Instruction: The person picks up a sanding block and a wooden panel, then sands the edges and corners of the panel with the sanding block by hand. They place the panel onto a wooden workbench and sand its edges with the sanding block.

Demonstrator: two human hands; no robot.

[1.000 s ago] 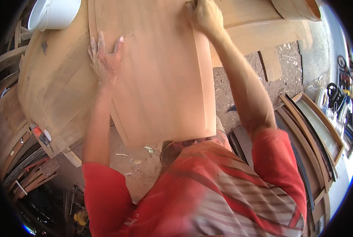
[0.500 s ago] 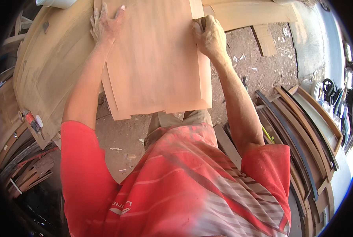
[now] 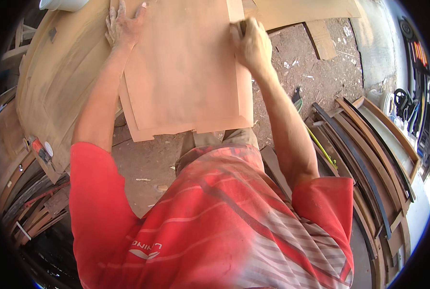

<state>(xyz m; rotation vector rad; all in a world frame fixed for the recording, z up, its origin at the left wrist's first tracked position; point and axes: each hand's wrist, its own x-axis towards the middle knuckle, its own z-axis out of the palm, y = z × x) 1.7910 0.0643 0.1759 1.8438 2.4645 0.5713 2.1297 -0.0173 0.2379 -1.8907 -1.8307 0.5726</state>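
Note:
A smooth, reddish-brown wooden panel (image 3: 186,82) lies before me, its raised centre bordered by lower edge strips and its near end uneven. My left hand (image 3: 124,28) rests on the panel's left edge, fingers spread and open, holding nothing. On the right edge, my right hand (image 3: 254,45) is closed round a small brown block (image 3: 243,28) pressed against the panel's border. The hand is slightly blurred, and its fingers hide most of the block, including its underside.
Broad wooden boards (image 3: 70,72) lie under and left of the panel. At the upper left stands a white container (image 3: 63,4). Wood strips and frames (image 3: 364,159) are stacked at right, beside a floor (image 3: 311,86) littered with scraps. A red-and-white tool (image 3: 41,150) sits at left.
The panel and both hands appear slightly higher and further left in the picture, as the whole view has shifted. My right hand still grips the block at the panel's right edge.

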